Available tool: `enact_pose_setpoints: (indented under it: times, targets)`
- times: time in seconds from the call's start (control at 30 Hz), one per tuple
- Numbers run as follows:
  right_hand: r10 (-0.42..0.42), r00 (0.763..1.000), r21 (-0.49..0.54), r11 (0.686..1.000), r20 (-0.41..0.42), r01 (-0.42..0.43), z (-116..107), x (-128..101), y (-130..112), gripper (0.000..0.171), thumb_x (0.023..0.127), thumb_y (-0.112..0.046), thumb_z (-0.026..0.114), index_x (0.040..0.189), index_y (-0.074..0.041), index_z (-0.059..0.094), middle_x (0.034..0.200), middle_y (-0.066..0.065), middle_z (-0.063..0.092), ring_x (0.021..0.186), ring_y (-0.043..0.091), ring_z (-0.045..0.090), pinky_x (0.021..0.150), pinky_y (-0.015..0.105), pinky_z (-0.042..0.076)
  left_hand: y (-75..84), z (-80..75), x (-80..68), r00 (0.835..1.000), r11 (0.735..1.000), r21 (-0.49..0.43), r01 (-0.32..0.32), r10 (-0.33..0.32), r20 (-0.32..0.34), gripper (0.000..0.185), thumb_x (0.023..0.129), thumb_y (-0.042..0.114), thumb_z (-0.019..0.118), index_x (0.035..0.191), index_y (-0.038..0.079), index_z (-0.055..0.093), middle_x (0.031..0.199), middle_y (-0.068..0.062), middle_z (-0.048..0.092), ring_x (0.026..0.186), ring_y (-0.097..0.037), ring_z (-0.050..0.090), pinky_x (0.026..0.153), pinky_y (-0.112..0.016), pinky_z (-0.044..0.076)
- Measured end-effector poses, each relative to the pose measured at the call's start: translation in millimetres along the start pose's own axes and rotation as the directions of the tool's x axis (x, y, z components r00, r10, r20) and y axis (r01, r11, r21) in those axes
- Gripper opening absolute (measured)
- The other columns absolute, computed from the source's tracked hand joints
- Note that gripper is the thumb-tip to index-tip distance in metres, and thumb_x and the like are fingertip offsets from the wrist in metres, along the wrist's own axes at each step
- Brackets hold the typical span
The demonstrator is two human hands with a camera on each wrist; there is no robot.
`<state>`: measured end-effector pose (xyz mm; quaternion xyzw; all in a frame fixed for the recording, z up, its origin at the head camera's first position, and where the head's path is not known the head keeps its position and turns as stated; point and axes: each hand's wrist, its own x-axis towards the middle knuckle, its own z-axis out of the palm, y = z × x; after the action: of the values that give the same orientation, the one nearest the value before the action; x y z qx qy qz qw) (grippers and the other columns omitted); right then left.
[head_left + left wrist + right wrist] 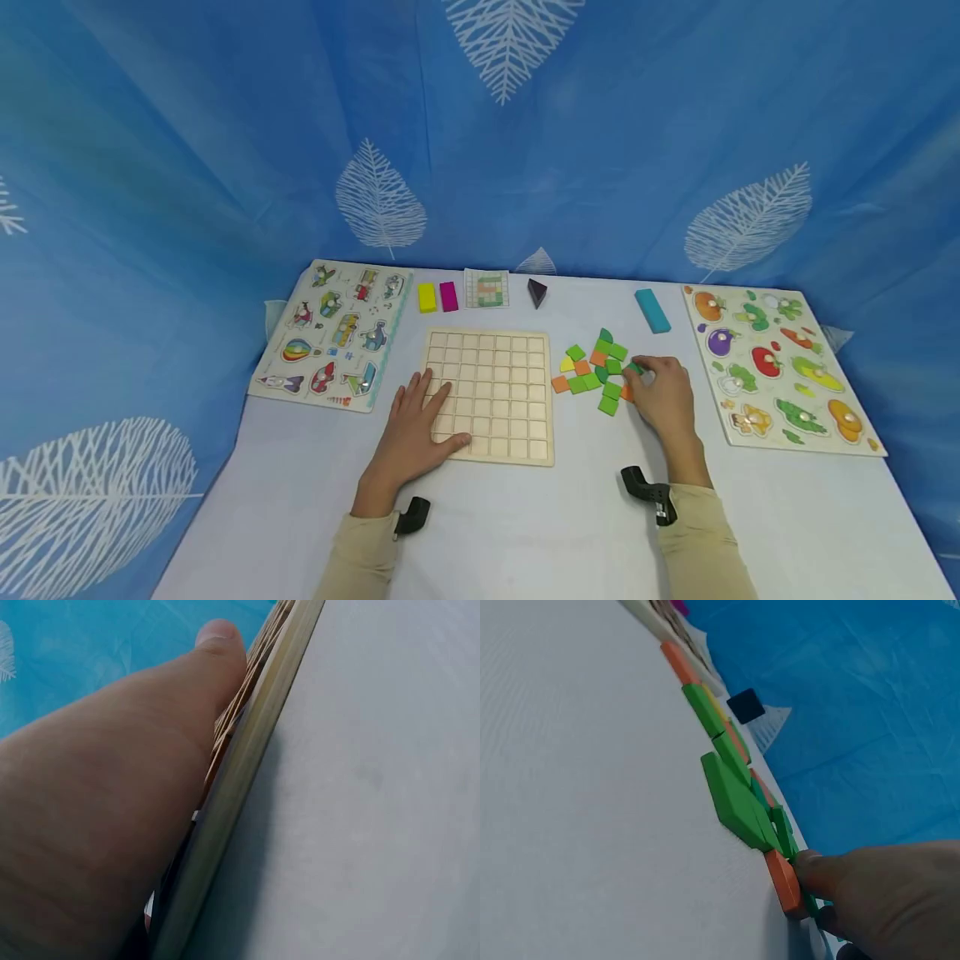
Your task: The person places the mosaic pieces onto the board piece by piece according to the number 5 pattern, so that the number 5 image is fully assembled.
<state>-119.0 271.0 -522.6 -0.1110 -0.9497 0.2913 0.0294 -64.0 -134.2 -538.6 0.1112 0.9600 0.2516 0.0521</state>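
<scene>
I sit at a white table [525, 533] in what seems to be a staged recording booth, not a home. Blue leaf-printed cloth [225, 150] hangs beyond and beside my hands. Children's peg puzzles [330, 333] and coloured wooden tiles [596, 371] lie around them.

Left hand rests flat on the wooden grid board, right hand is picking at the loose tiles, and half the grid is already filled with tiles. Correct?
Not quite: the grid board holds no tiles, as the head view shows. The left hand does rest on it, and the right hand is at the loose tiles.
</scene>
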Motion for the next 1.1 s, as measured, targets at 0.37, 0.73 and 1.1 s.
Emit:
enact_pose_setpoints:
  times: [0.37,0.73,1.1]
  targets:
    - [0.085,0.996,-0.008,0.996,0.007,-0.085,-3.0,0.9,5.7,0.046,0.101,-0.026,0.059,0.136,0.003,0.058,0.134,0.030,0.051,0.126,0.048,0.048,0.108,0.062,0.040,5.1,-0.8,-2.4,0.999,1.000,-0.006,-0.014,0.014,-0.037,0.090,0.083,0.066,0.070,0.154,0.015,0.047,0.169,-0.017,0.024,0.159,-0.037,0.014,0.128,-0.060,0.013]
    - [0.119,0.992,-0.014,0.993,-0.037,-0.119,-7.5,4.3,7.0,0.048,0.100,-0.027,0.065,0.133,0.006,0.058,0.129,0.030,0.056,0.122,0.047,0.052,0.106,0.060,0.043,3.8,1.1,2.4,1.000,1.000,-0.011,-0.003,0.003,-0.013,0.092,0.085,0.068,0.067,0.157,0.017,0.043,0.172,-0.013,0.017,0.161,-0.034,0.008,0.129,-0.057,0.009]
    - [0.128,0.990,-0.026,0.991,-0.057,-0.129,-5.9,1.8,9.7,0.039,0.101,-0.018,0.061,0.131,0.006,0.061,0.128,0.032,0.055,0.123,0.049,0.051,0.105,0.062,0.042,1.0,0.7,-0.8,1.000,1.000,-0.026,0.002,-0.002,0.004,0.093,0.085,0.069,0.067,0.158,0.019,0.040,0.173,-0.012,0.014,0.161,-0.032,0.005,0.129,-0.057,0.008]
